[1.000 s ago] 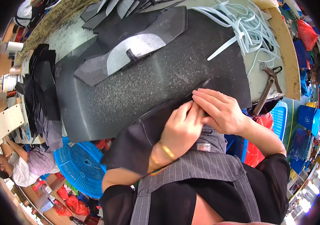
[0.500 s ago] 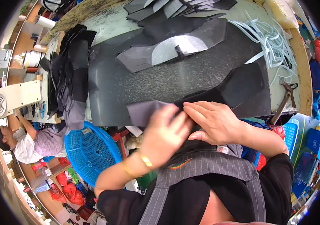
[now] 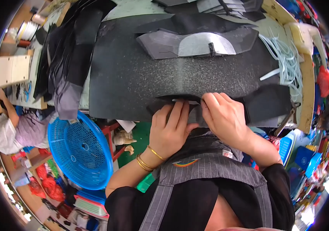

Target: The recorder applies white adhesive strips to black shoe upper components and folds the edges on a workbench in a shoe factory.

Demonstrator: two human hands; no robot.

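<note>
At the near edge of the dark board [image 3: 114, 77], both my hands are on a long black fabric piece [image 3: 268, 104] whose right end lies flat on the board. My left hand [image 3: 170, 127] has its fingers over the piece's middle, with the thumb toward me at the near edge. My right hand [image 3: 226, 115] is closed on the piece just to the right, fingers bent. Between my hands the far edge of the fabric lifts in a small fold. Farther away lies a grey shaped piece [image 3: 158, 44] bearing a shiny silver half-round patch [image 3: 195, 44].
Pale blue strips [image 3: 289, 65] lie tangled at the right, with a hammer-like tool [image 3: 286, 121] by the near right corner. Black fabric pieces [image 3: 66, 57] are heaped left. A blue basket [image 3: 108, 154] stands below left; another person [image 3: 29, 127] works at far left.
My left hand, blurred earlier and close against the right, now rests on the fabric slightly apart from it. The fabric's grey left part no longer lies spread out. The whole view has shifted.
</note>
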